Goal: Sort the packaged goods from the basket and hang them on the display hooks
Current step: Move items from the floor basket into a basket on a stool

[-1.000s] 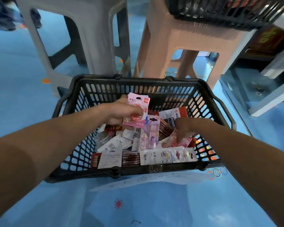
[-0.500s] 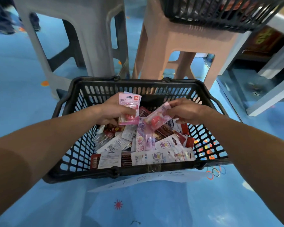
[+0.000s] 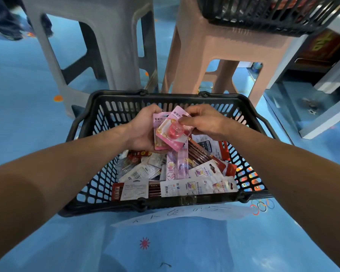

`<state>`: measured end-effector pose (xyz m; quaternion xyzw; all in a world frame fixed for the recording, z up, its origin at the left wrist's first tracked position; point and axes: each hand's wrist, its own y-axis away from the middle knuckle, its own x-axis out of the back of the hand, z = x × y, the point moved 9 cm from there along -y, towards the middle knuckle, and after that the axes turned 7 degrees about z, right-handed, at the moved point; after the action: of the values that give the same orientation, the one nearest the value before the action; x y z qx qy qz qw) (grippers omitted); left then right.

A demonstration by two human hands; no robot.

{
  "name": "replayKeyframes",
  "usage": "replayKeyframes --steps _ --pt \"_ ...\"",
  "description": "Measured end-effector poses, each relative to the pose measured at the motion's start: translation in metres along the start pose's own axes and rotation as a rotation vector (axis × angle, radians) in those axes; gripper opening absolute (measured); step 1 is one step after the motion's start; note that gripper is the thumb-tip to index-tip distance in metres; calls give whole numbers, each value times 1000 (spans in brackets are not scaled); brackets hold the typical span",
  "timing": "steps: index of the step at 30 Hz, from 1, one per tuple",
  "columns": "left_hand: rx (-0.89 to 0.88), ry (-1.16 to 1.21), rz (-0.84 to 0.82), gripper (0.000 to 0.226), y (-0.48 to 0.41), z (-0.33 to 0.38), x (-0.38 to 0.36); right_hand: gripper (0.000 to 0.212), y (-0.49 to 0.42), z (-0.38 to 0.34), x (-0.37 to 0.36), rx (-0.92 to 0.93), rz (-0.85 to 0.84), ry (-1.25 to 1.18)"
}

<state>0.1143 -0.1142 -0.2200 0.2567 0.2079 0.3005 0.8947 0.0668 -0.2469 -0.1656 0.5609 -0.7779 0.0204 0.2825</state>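
So, looks like matching-up time. The person's left hand [image 3: 143, 132] cups a pink sharpener pack [image 3: 157, 120] just above the black basket [image 3: 165, 96], grip closed around its left edge and bottom, label side up so it can be read. The right hand [image 3: 208, 122] pinches a second pink pack [image 3: 173, 134] by its right edge, thumb and fingertips closed on it, and lays it tilted across the first one, touching it.

My guess is that's the point of the hold: same product, so stack them in one hand and free the other for digging. Both packs hover over the far half of the basket, which stands on the blue floor [image 3: 28, 95]. Below them the loose packs [image 3: 196, 186] lie jumbled, some with barcodes up, so plenty is left to sort. I can't see any display hooks, so hanging hasn't begun as far as I can tell.

A grey stool [image 3: 110, 46] and a pink stool [image 3: 224, 44] stand right behind the basket, the pink one carrying another basket [image 3: 263, 16]. I'd line up the hang holes first, or hooking two cards gets fiddly.
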Motion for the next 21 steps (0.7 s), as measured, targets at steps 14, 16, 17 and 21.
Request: replayKeyframes --steps 14,16,17,21 --pt "-102 -227 217 66 -12 1 31 10 -15 26 11 157 180 435" --pt "-128 -241 319 60 -10 2 48 8 -12 30 -12 273 5 615" --pt "-138 -237 356 60 -9 3 53 16 -9 32 -28 309 -96 696" --pt "-147 -262 422 52 -4 3 60 37 0 42 -84 361 -353 902"
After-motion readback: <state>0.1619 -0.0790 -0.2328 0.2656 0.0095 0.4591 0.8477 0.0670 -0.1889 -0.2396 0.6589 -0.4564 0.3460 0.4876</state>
